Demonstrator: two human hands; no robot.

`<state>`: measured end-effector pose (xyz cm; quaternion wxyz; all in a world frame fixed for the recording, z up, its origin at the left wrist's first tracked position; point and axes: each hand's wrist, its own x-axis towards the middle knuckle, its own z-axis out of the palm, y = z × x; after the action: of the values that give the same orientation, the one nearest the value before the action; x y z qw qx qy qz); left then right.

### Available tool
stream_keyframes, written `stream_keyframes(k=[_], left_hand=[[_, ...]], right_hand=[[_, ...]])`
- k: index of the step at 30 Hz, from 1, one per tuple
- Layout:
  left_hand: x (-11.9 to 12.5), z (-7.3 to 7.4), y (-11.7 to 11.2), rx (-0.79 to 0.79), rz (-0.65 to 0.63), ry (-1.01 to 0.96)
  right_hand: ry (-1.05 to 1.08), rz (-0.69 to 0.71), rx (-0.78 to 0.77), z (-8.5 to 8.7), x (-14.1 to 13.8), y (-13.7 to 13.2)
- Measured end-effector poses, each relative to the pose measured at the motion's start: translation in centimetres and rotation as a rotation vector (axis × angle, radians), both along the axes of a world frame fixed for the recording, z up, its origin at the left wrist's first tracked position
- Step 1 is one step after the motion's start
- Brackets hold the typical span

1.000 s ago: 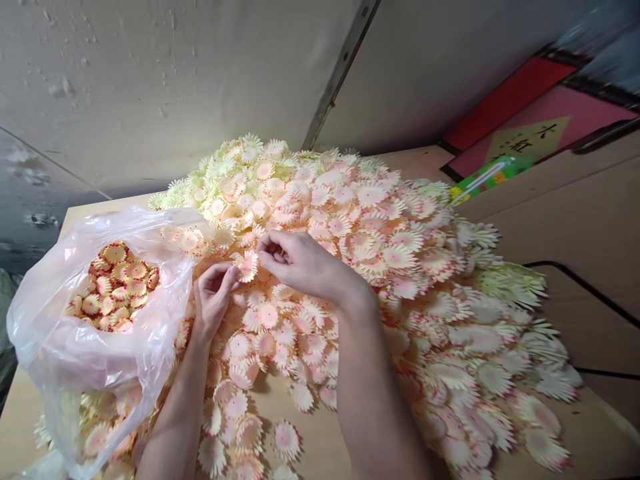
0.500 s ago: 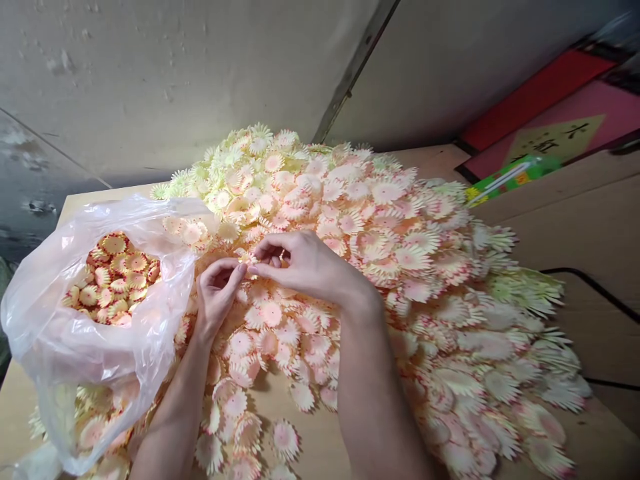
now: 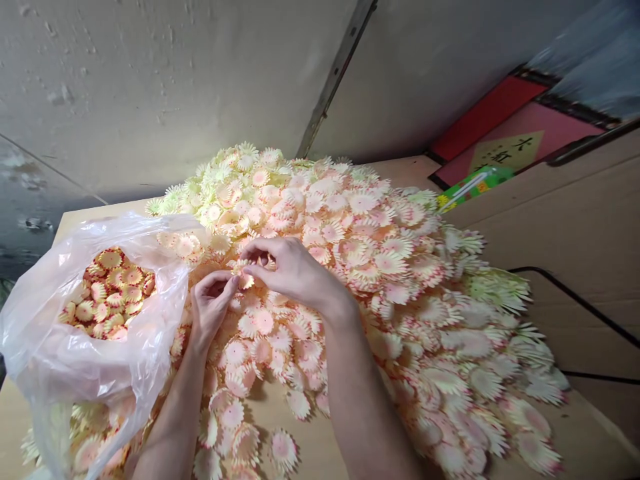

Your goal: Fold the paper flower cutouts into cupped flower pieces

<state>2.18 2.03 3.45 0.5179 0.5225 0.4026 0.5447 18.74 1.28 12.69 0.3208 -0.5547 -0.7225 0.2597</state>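
Observation:
Over the heap of flowers, my left hand (image 3: 214,303) and my right hand (image 3: 295,270) meet with their fingertips close together. Between them is a small artificial flower petal piece (image 3: 245,281), pale yellow with a frilled edge, pinched by both hands. My fingers partly cover it, so its full shape is hidden. Beneath and around the hands spreads a large pile of artificial flower pieces (image 3: 363,257), cream to pink with red-tipped edges. To the left of my left hand stands an open plastic bag (image 3: 45,320) holding several smaller cupped flower pieces (image 3: 117,300).
The pile lies on a light wooden table (image 3: 305,440) against a stained wall (image 3: 200,80). On the right stands a cardboard panel (image 3: 560,233) with a black cable (image 3: 575,293) in front. Red and pink boxes (image 3: 525,133) and a green packet (image 3: 475,187) sit behind.
The view has turned slightly right and up, so the scene sits further left and lower. Both hands stay together over the pile, and the pinched flower piece shows more now.

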Motion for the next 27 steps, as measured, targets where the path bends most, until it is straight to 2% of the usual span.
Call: stream_keyframes(k=[13, 19, 23, 25, 27], left_hand=[[-0.1, -0.2, 0.2, 0.008, 0.000, -0.026], [-0.2, -0.2, 0.3, -0.048, 0.006, -0.012], [-0.5, -0.6, 0.1, -0.117, -0.014, -0.085], [-0.8, -1.0, 0.0, -0.137, -0.014, -0.113], [-1.0, -1.2, -0.1, -0.143, -0.004, -0.109]], right_hand=[[0.158, -0.076, -0.055, -0.4, 0.1, 0.0], [0.088, -0.177, 0.065, -0.3, -0.2, 0.1], [0.074, -0.200, 0.150, -0.3, -0.7, 0.4], [0.081, -0.297, 0.245, -0.4, -0.2, 0.5], [0.089, -0.456, 0.323, -0.3, 1.0, 0.4]])
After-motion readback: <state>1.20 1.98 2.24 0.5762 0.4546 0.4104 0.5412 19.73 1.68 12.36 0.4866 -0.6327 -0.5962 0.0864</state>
